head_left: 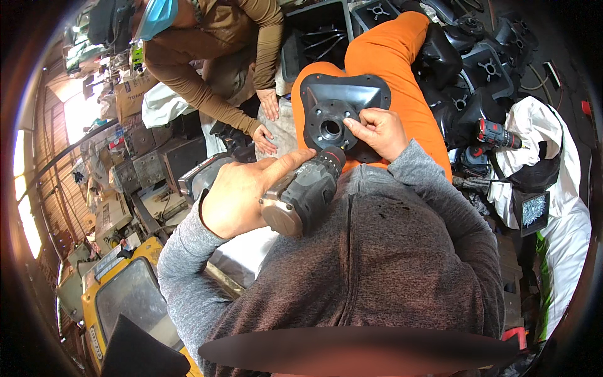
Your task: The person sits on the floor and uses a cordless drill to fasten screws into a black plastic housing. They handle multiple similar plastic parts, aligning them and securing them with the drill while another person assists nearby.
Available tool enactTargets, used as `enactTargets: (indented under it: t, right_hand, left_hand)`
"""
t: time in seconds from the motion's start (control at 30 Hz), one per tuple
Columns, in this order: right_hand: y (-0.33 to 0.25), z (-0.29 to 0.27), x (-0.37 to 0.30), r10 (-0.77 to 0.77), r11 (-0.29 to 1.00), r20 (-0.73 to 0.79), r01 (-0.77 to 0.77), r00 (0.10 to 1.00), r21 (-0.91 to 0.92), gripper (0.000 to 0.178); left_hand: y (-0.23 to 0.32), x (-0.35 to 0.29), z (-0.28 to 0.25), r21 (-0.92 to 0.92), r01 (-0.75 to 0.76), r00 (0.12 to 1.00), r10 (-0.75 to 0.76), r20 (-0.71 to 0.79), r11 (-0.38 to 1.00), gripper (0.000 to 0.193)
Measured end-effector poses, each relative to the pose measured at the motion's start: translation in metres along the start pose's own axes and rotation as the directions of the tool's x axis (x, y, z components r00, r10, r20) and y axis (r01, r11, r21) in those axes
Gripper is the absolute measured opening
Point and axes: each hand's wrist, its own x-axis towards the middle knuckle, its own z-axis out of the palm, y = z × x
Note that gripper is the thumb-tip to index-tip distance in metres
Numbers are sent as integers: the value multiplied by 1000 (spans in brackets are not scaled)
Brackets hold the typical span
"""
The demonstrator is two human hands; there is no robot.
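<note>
A black plastic housing (367, 94) with a flared rectangular mouth rests across my orange-clad thighs. Its round flange (330, 128), with a central hole and smaller holes around it, faces up. My left hand (242, 191) is wrapped round a grey and black cordless drill (298, 198), index finger stretched along its body. The drill's front end meets the flange's lower edge; the exact contact point is hard to see. At the flange's right side, my right hand (380, 133) is closed, thumb and index finger pinched together. Whatever that pinch holds, if anything, is too small to make out.
A co-worker in brown sleeves (210, 103) leans in at the upper left, both hands low beside my leg. Black bins (317, 38) stand beyond. More black housings (487, 69) pile up at right, near a second drill (499, 134) and a tray of screws (534, 210).
</note>
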Motion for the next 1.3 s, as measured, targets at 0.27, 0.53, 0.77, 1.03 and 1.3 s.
enactTargets:
  t: [0.27,0.53,0.77,1.03,1.3]
  right_hand:
    - [-1,-1,-1,8,1000,5,-8,1000,16,51]
    - [-1,-1,-1,-2,1000,0,2,1000,10,52]
    - [-2,0,-1,33,999,10,-33,999,-2,52]
    - [-4,3,5,179,972,74,-189,981,143,52]
    - [-57,-38,44,512,454,592,-781,622,428,40]
  left_hand:
    - [-1,2,3,-68,-2,1000,0,-18,998,77]
    - [-5,0,6,-105,43,999,-43,-3,994,75]
    - [-18,-3,20,-216,-75,989,46,-137,974,75]
    - [-17,-45,18,-406,-116,945,-25,-325,906,68]
    - [-54,-124,45,-537,-52,821,-270,-503,842,70]
